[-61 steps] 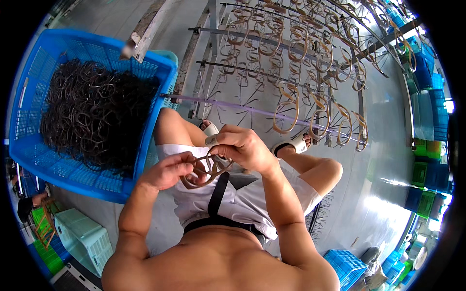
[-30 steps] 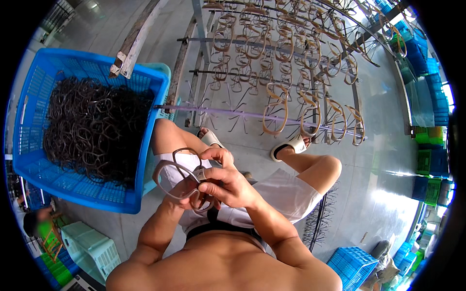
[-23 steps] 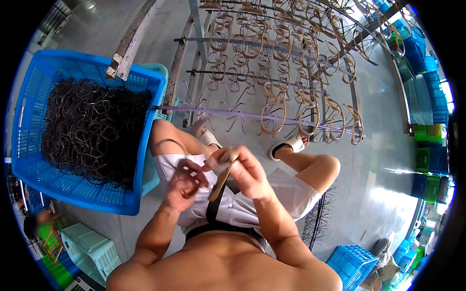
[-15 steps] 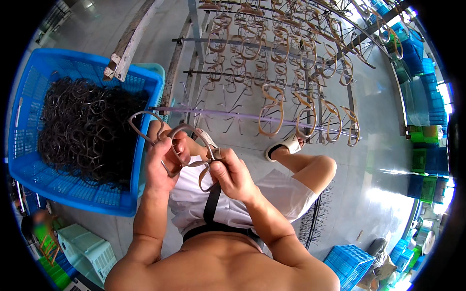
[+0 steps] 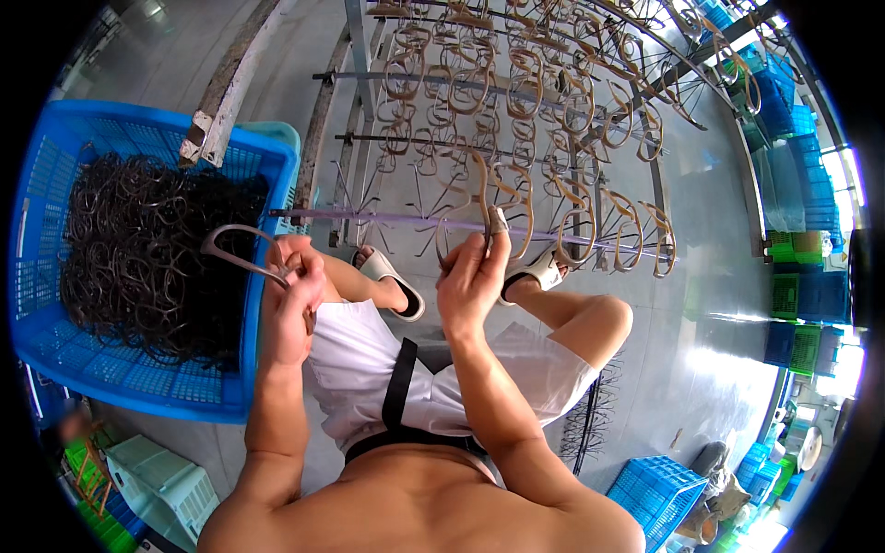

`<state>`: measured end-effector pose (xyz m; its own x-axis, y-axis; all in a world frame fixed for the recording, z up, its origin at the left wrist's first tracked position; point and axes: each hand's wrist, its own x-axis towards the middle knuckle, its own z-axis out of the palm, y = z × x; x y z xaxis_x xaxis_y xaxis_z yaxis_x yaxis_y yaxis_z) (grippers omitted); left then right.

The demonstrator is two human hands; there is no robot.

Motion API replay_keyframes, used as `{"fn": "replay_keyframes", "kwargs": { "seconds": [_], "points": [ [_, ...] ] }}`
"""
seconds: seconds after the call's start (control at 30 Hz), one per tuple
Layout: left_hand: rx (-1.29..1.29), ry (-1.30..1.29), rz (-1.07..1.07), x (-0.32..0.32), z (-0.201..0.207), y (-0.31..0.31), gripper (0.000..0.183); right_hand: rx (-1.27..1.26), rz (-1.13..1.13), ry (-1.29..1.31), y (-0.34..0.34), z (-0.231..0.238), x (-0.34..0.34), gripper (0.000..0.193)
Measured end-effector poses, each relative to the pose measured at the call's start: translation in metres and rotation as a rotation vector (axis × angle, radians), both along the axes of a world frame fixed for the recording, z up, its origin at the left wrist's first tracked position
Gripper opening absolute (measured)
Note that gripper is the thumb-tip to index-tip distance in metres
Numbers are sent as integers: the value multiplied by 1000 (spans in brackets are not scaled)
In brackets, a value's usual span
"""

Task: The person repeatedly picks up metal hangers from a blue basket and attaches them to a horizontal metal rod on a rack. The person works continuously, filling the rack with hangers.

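Observation:
In my left hand (image 5: 297, 297) is a greyish-brown eyeglass frame (image 5: 245, 264), its fingers closed round one part while an open rim sticks out to the left. My right hand (image 5: 474, 281) reaches forward to a purple rod (image 5: 410, 217) with thin wire prongs. Between its thumb and fingers it pinches another eyeglass frame (image 5: 481, 184), which stands upright at the rod; whether a prong bears it cannot be made out. Just right of it, several tan eyeglass frames (image 5: 579, 214) hang on the same rod's prongs.
On my left a blue plastic basket (image 5: 138, 382) holds a heap of dark eyeglass frames (image 5: 138, 258). A worn metal beam (image 5: 226, 97) passes over its corner. Further rods of the rack carry rows of frames (image 5: 466, 88). A blue crate (image 5: 656, 493) stands at lower right.
My hands have parted. The right has carried one frame forward to the purple rod, while the left keeps the other frame near the basket.

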<state>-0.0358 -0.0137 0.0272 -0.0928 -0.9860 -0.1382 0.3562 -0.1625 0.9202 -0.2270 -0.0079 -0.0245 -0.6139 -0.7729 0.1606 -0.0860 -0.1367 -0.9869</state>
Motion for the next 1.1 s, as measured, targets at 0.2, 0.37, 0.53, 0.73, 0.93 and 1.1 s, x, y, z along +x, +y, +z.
{"fn": "replay_keyframes", "kwargs": {
  "seconds": [0.2,0.37,0.53,0.73,0.93,1.1],
  "points": [
    [125,-65,-91,33,-8,14,43,99,-118,-83,-19,-10,19,28],
    [228,-202,-13,51,-9,19,23,118,-81,-273,-22,2,24,19],
    [236,-152,-20,49,-8,19,28,91,-29,-345,-20,16,25,21],
    [198,-173,-58,41,-9,18,31,56,0,-382,-20,17,38,28],
    [169,-181,-60,41,-14,18,30,30,-3,-348,-17,9,45,28],
    [138,-180,-74,39,-12,20,29,51,-12,-241,-15,-11,33,31]
  ]
}}
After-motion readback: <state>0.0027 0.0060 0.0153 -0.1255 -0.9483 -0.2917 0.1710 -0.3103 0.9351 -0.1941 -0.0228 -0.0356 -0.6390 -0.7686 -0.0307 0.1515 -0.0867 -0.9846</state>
